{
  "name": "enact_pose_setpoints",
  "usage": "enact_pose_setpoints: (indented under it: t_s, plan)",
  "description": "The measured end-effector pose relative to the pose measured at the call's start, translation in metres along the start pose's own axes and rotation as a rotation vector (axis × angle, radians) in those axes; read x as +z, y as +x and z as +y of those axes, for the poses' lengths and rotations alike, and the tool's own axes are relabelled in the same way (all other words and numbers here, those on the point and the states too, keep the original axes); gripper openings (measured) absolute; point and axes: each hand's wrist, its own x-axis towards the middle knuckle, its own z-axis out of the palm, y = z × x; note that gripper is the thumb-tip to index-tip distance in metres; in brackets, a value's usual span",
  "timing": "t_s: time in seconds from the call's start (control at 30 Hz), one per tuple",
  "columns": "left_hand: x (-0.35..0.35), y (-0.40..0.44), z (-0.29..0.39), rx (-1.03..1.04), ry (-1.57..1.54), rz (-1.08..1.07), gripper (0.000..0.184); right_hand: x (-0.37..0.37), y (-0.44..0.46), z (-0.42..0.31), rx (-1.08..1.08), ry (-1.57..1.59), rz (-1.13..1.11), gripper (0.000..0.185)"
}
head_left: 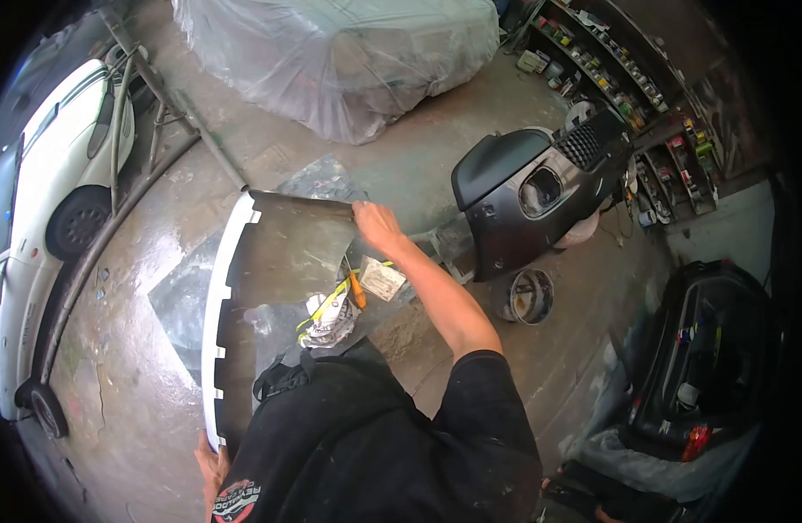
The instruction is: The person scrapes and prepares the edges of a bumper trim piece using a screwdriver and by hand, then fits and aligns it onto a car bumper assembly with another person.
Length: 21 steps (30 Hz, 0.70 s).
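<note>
A long curved part (216,301) with a white, notched outer edge and a dark inner face stands out in front of my dark shirt. Its lower end is in my left hand (211,466), which is closed round it at the bottom left. My right hand (377,227) reaches forward and grips the far end of the part's thin dark edge. Between my arms, beyond the shirt, lie a crumpled printed wrapper (333,321), an orange-handled tool (357,289) and a pale block (383,278).
A white car (48,192) and metal tubing (113,213) are at left. A plastic-covered car (340,52) stands ahead. On the right are a dark bumper (514,192), a metal bucket (530,297), loaded shelves (610,74) and another black bumper (697,349).
</note>
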Motion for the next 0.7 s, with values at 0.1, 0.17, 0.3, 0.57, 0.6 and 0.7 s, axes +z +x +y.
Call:
enact_pose_setpoints:
  t_s: [0.1, 0.17, 0.3, 0.57, 0.6, 0.7]
  plan:
    - [0.0, -0.001, -0.008, -0.012, 0.015, -0.008, 0.036, 0.01, -0.004, 0.005, -0.043, 0.024, 0.055, 0.02]
    - [0.003, -0.003, -0.015, -0.024, 0.001, -0.011, 0.035, 0.012, -0.009, 0.003, -0.076, 0.054, 0.103, 0.019]
    - [0.003, -0.003, -0.016, -0.009, -0.018, -0.015, 0.033, 0.011, -0.005, -0.002, -0.053, 0.088, 0.163, 0.017]
    - [0.005, -0.007, -0.02, -0.03, 0.015, 0.009, 0.036, 0.022, -0.004, 0.0, -0.032, 0.143, 0.132, 0.013]
    - [0.007, -0.006, -0.019, -0.03, 0.009, 0.022, 0.037, 0.02, -0.005, -0.003, -0.025, 0.162, 0.133, 0.014]
    - [0.009, -0.007, -0.018, 0.006, -0.033, 0.049, 0.037, 0.021, -0.001, -0.007, 0.019, 0.083, 0.203, 0.009]
